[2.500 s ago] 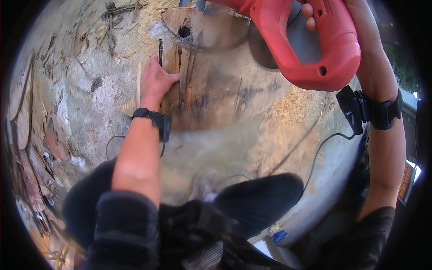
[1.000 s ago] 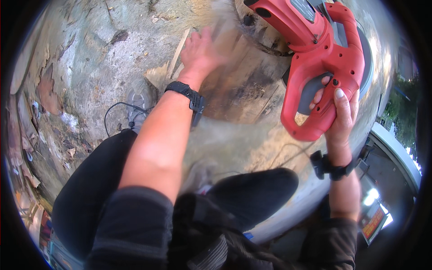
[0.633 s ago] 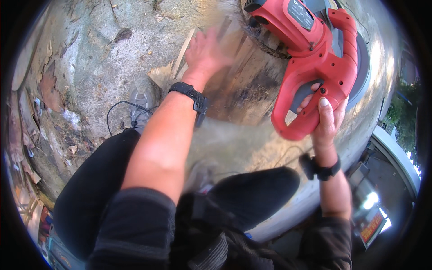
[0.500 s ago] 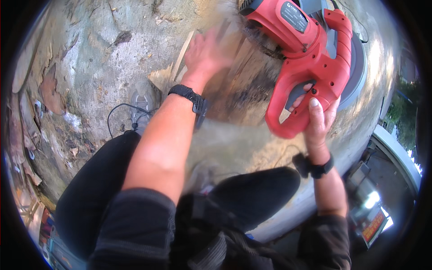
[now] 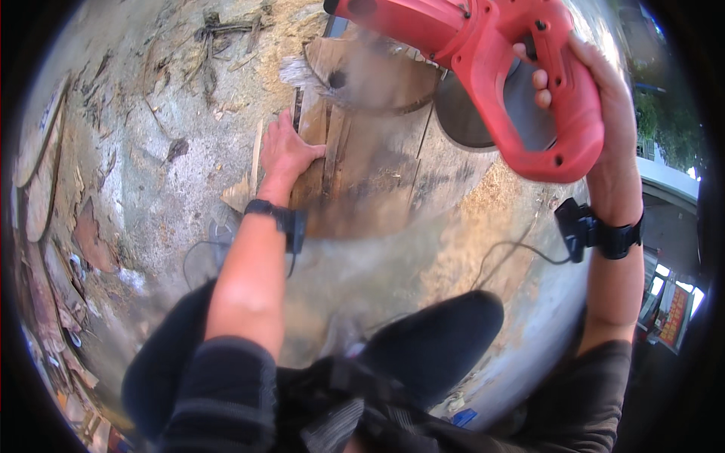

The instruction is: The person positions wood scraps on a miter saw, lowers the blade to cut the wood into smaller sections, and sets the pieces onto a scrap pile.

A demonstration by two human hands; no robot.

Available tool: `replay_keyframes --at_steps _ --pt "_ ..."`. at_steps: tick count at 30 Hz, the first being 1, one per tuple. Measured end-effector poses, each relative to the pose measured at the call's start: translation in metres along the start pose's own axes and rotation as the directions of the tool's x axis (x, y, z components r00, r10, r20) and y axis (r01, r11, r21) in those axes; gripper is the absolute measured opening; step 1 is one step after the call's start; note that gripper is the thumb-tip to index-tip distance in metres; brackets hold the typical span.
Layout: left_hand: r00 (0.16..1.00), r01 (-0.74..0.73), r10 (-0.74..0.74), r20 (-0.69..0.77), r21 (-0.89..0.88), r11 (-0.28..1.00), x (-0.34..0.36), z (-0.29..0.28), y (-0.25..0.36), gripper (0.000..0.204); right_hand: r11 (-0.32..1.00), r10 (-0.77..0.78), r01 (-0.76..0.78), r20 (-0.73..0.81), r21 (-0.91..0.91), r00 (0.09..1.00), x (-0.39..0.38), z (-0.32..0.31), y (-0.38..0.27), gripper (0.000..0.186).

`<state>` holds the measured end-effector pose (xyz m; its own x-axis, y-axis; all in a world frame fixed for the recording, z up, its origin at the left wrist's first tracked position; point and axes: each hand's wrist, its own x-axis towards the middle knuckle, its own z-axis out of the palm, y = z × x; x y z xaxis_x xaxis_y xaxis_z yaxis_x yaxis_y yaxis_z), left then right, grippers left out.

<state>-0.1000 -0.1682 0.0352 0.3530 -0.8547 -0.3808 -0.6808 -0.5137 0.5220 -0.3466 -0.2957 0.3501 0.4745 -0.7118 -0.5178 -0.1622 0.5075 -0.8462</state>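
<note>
My right hand (image 5: 608, 94) is closed round the rear handle of a red power saw (image 5: 510, 155) at the upper right, whose grey circular blade (image 5: 461, 113) shows below the body. My left hand (image 5: 285, 155), fingers spread, rests at the edge of narrow wooden strips and boards (image 5: 336, 158) left of the blade. A curved-edged wood piece (image 5: 351, 64) with a dark hole lies above the strips, partly blurred. Black devices with cables are strapped on both wrists.
Weathered, debris-strewn ground (image 5: 136, 189) surrounds the wood, with bark and scrap pieces (image 5: 41, 181) along the left rim. My dark-clad knees and shoes are below. At the far right are greenery (image 5: 664, 128) and a roofed structure with a sign (image 5: 672, 317).
The saw and my right hand have risen in the picture since half a second ago. My left hand appears lower and further left, its fingers less blurred. The view has shifted slightly.
</note>
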Motion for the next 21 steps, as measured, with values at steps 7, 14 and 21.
replay_keyframes --at_steps 7,14,21 --pt "0.991 -0.113 0.109 -0.077 -0.051 0.992 0.002 0.009 -0.005 0.077 0.819 -0.508 0.480 -0.010 -0.314 0.861 -0.066 0.007 -0.005 0.058" --pt "0.995 -0.097 0.097 -0.010 -0.035 0.995 0.002 0.002 -0.011 0.089 0.906 -0.368 0.399 -0.728 -0.141 0.578 -0.115 -0.111 0.156 0.039" --pt "0.990 -0.142 0.141 -0.010 -0.096 0.985 0.001 0.008 -0.004 0.068 0.881 0.401 -0.049 -0.688 0.471 0.605 -0.089 -0.175 0.395 0.036"
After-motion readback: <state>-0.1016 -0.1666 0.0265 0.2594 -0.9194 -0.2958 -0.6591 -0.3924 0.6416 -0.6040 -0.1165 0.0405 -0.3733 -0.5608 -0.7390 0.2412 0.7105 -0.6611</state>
